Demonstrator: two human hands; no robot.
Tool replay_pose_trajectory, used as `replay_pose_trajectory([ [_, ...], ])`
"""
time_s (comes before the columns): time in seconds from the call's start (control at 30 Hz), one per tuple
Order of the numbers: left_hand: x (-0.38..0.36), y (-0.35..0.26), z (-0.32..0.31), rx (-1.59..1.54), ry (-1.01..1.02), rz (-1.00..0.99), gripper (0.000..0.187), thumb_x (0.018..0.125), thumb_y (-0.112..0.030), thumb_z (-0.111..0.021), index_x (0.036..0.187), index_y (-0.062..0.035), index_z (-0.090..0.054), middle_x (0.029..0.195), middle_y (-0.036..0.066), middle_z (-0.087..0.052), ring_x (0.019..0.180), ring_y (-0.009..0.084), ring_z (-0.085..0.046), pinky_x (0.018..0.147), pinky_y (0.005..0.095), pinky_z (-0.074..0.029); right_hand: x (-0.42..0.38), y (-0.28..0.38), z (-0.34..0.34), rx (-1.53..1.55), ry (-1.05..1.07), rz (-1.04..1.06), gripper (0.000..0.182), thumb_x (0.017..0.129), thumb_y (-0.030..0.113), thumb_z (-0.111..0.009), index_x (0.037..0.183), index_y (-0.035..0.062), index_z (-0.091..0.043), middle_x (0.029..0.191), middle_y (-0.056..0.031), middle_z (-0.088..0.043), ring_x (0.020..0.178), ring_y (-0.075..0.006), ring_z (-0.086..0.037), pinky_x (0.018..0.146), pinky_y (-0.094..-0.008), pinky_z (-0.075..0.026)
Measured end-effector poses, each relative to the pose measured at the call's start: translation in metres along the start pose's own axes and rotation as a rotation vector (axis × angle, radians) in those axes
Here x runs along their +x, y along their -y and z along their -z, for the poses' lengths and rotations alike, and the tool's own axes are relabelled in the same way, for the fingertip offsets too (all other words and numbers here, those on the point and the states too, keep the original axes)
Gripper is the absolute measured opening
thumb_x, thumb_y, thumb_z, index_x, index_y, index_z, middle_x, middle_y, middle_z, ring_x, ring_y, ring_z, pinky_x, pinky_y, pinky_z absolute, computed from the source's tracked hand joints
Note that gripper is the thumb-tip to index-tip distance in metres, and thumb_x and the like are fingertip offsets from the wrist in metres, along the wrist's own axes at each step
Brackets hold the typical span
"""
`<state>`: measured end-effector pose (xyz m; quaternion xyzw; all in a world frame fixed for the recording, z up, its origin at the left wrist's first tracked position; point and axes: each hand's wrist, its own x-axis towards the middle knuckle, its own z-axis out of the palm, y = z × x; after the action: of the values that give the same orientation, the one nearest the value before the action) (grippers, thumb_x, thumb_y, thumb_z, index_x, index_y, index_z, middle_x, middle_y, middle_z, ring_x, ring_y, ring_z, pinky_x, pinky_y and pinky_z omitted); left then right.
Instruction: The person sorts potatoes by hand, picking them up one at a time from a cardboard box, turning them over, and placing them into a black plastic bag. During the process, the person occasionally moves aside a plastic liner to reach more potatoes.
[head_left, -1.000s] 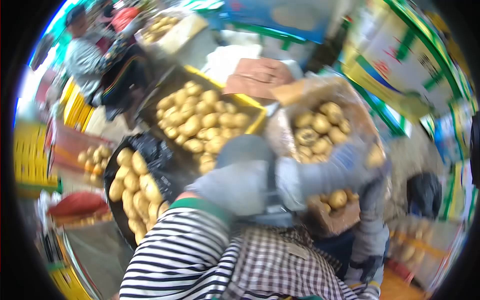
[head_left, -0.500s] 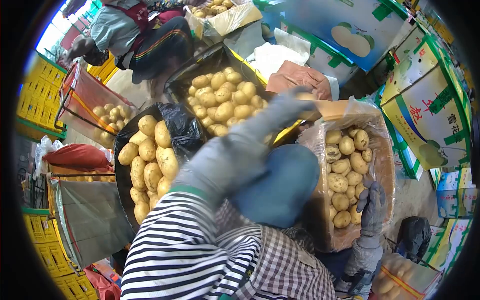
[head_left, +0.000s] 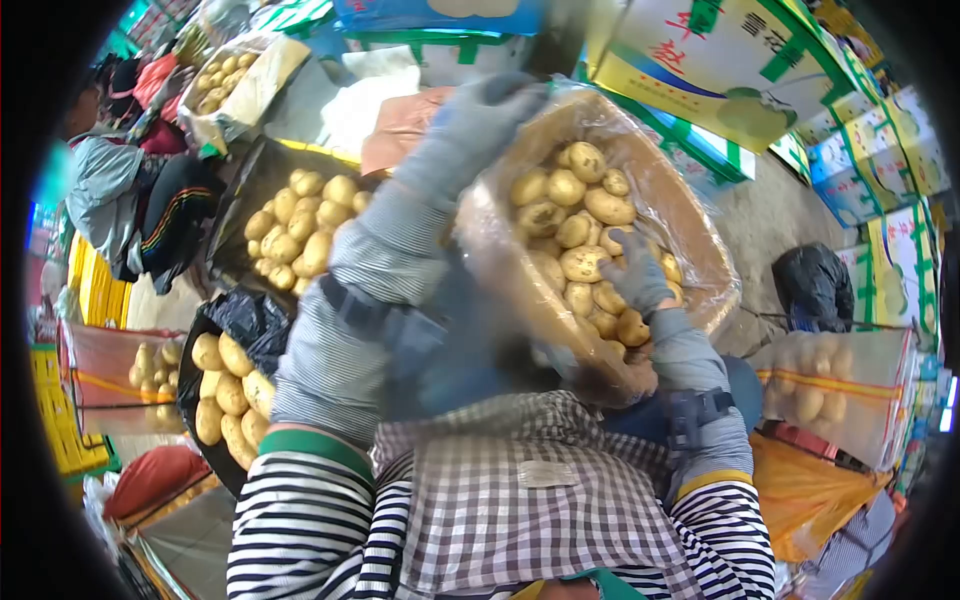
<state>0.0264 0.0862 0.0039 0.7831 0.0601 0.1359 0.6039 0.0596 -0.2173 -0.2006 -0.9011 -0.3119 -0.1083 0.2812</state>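
Observation:
In front of me stands a cardboard box [head_left: 708, 300] lined with clear plastic, tilted and holding many potatoes [head_left: 585, 264]. My left hand [head_left: 482, 122], in a grey glove, is at the box's far left corner. Its fingers are curled over the rim there, slightly blurred. My right hand [head_left: 645, 275], gloved too, is inside the box with fingers apart, touching the potatoes on the near right side. No potato shows in its grasp. Left of the box, a black-lined crate [head_left: 235, 215] holds more potatoes, and a black-lined container [head_left: 195, 440] of larger ones sits nearer me.
Printed cartons [head_left: 715, 70] with green tape are stacked behind and to the right. A black plastic bag [head_left: 812, 285] stands on the floor at right, near a mesh sack [head_left: 835, 390] of potatoes. A person in dark trousers [head_left: 175, 215] is at far left.
My view has swung right, bringing the box nearer the middle, now turned at an angle. My left hand has reached its far corner. My right hand has moved from the right rim onto the potatoes.

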Motion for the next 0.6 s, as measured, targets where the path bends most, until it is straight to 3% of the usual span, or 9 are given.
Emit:
replay_pose_trajectory([
  [0.03,0.000,-0.012,-0.022,0.016,0.115,0.011,0.031,0.092,-0.029,-0.065,0.108,-0.0041,-0.070,0.096,0.008,-0.072,0.087,0.0120,-0.063,0.080,0.0268,-0.049,-0.006,-0.010,-0.002,-0.125,0.037,0.032,0.029,0.090,0.020,-0.062,0.113,0.0019,-0.060,0.083,-0.0121,-0.067,0.064,-0.0180,-0.063,0.062,-0.0292,-0.051],
  [0.1,0.010,0.014,-0.068,-0.014,0.094,-0.353,0.032,0.091,-0.031,-0.066,0.100,-0.0014,-0.070,0.088,0.009,-0.071,0.078,0.0118,-0.063,0.073,0.0298,-0.051,-0.015,-0.021,0.001,0.173,0.354,-0.387,0.037,0.087,0.021,-0.066,0.119,0.0027,-0.059,0.094,-0.0149,-0.066,0.080,-0.0218,-0.065,0.074,-0.0319,-0.052],
  [0.13,0.011,0.025,-0.074,0.039,0.204,-0.192,0.035,0.092,-0.029,-0.066,0.111,0.0000,-0.066,0.098,0.007,-0.070,0.087,0.0103,-0.061,0.079,0.0267,-0.049,-0.018,-0.024,0.002,0.297,0.459,-0.578,0.042,0.086,0.022,-0.068,0.122,0.0033,-0.058,0.102,-0.0159,-0.065,0.091,-0.0230,-0.066,0.082,-0.0328,-0.052],
  [0.23,0.007,0.026,-0.070,-0.008,0.346,0.107,0.041,0.094,-0.028,-0.065,0.122,0.0017,-0.062,0.109,0.005,-0.069,0.098,0.0102,-0.060,0.088,0.0249,-0.048,-0.038,-0.025,-0.006,0.103,0.362,-0.300,0.044,0.085,0.019,-0.069,0.125,0.0047,-0.057,0.108,-0.0146,-0.063,0.100,-0.0217,-0.062,0.087,-0.0337,-0.050],
  [0.33,0.022,0.025,-0.065,-0.125,0.286,0.123,0.041,0.095,-0.030,-0.064,0.121,0.0017,-0.062,0.109,0.006,-0.068,0.100,0.0124,-0.061,0.091,0.0264,-0.048,-0.052,-0.050,-0.058,0.674,0.724,-0.821,0.047,0.089,0.024,-0.065,0.131,0.0078,-0.053,0.112,-0.0156,-0.063,0.105,-0.0245,-0.060,0.087,-0.0356,-0.051],
  [0.4,0.027,0.024,-0.064,-0.047,0.262,0.060,0.039,0.096,-0.030,-0.062,0.119,0.0019,-0.063,0.110,0.007,-0.068,0.103,0.0142,-0.061,0.093,0.0269,-0.047,-0.037,-0.038,-0.082,0.614,0.927,-0.768,0.049,0.091,0.028,-0.063,0.135,0.0085,-0.051,0.117,-0.0151,-0.063,0.108,-0.0246,-0.059,0.087,-0.0350,-0.052],
  [0.47,0.026,0.023,-0.069,0.017,0.214,0.001,0.036,0.094,-0.033,-0.064,0.111,-0.0002,-0.066,0.090,0.006,-0.066,0.083,0.0118,-0.060,0.076,0.0267,-0.048,-0.006,-0.002,-0.093,0.131,1.065,-0.295,0.052,0.094,0.034,-0.061,0.138,0.0083,-0.050,0.121,-0.0138,-0.062,0.111,-0.0226,-0.058,0.086,-0.0332,-0.052],
  [0.5,0.026,0.025,-0.071,0.054,0.191,-0.029,0.035,0.093,-0.034,-0.064,0.106,-0.0012,-0.068,0.080,0.005,-0.066,0.074,0.0106,-0.059,0.068,0.0266,-0.049,-0.011,-0.002,-0.106,0.330,1.008,-0.416,0.052,0.095,0.036,-0.059,0.138,0.0079,-0.049,0.122,-0.0132,-0.062,0.111,-0.0220,-0.058,0.087,-0.0322,-0.052],
  [0.6,0.029,0.033,-0.072,0.043,0.188,-0.049,0.036,0.092,-0.035,-0.065,0.106,-0.0020,-0.068,0.082,0.008,-0.067,0.075,0.0143,-0.061,0.071,0.0295,-0.050,-0.027,-0.014,-0.153,0.747,0.962,-0.692,0.055,0.098,0.042,-0.053,0.140,0.0066,-0.047,0.127,-0.0128,-0.060,0.115,-0.0204,-0.057,0.093,-0.0293,-0.048],
])
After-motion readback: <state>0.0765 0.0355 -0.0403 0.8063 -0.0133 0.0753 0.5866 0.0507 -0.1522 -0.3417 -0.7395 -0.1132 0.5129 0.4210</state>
